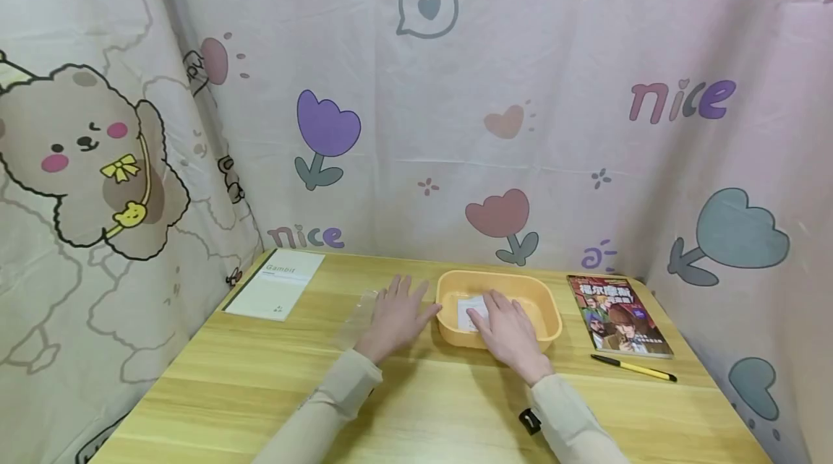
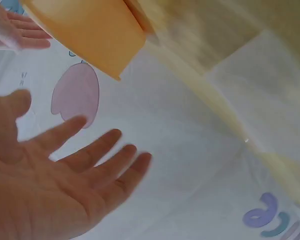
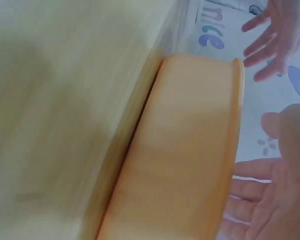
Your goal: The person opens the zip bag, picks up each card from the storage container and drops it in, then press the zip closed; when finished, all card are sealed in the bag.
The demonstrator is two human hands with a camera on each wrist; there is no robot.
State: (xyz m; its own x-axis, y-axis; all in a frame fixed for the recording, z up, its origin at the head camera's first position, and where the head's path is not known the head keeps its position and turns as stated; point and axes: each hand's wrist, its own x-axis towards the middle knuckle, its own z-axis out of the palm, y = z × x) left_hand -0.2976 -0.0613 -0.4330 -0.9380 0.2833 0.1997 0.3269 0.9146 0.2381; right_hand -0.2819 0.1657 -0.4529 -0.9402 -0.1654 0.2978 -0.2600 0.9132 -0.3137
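A yellow-orange plastic basin (image 1: 547,305) stands on the table, and a small white paper item (image 1: 465,314) lies in it. Over the basin hovers my right hand (image 1: 510,330), fingers straight and spread, partly covering the white item. My left hand (image 1: 398,316) is held over the table just left of the basin, its fingers spread and nothing in them. Beside and partly under it in the head view lies a clear plastic bag (image 1: 358,321). In the left wrist view the left palm (image 2: 55,185) faces up past the basin's side. The right wrist view shows the right fingers (image 3: 252,190) behind the basin's rim.
A white notebook (image 1: 273,287) marked "Gambit" lies at the back left. To the right are a comic-style magazine (image 1: 621,316) and a yellow and black pen (image 1: 634,368). A small black object (image 1: 530,420) shows by the right sleeve. Patterned curtains (image 1: 416,124) hang behind the table (image 1: 429,406).
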